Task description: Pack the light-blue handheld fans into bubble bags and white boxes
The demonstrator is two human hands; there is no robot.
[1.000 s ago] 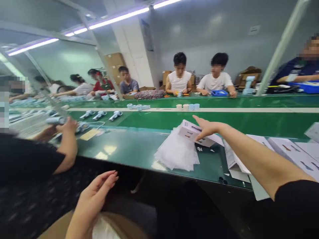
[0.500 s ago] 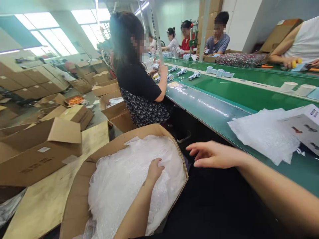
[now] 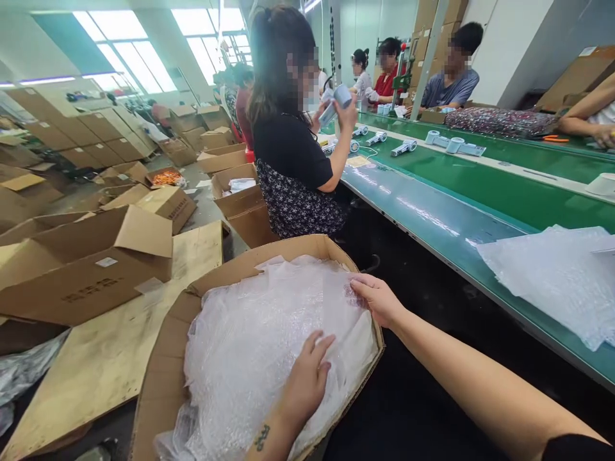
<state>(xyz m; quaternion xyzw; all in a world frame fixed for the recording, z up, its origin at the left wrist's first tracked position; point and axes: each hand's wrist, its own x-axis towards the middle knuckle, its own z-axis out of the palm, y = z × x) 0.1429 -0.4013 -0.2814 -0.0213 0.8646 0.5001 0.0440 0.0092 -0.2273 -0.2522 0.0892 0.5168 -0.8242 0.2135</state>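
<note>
A large open cardboard box (image 3: 161, 358) stands in front of me, filled with clear bubble wrap bags (image 3: 250, 333). My left hand (image 3: 307, 378) rests over the pile, its fingers spread and nothing gripped. At the box's right rim, my right hand (image 3: 379, 299) pinches the edge of one bubble wrap bag (image 3: 343, 301) between thumb and fingers, lifting it a little from the heap.
To the right runs a green workbench (image 3: 432, 224) with more bubble wrap bags (image 3: 552, 275) near its edge. A co-worker (image 3: 298, 147) in black sits ahead, holding a grey-white part. Cardboard boxes (image 3: 86, 262) and a wooden board (image 3: 110, 333) lie to the left.
My right hand has come left and down to the box and taken hold of a bag's edge. My left hand has opened out over the pile. The view has turned slightly left.
</note>
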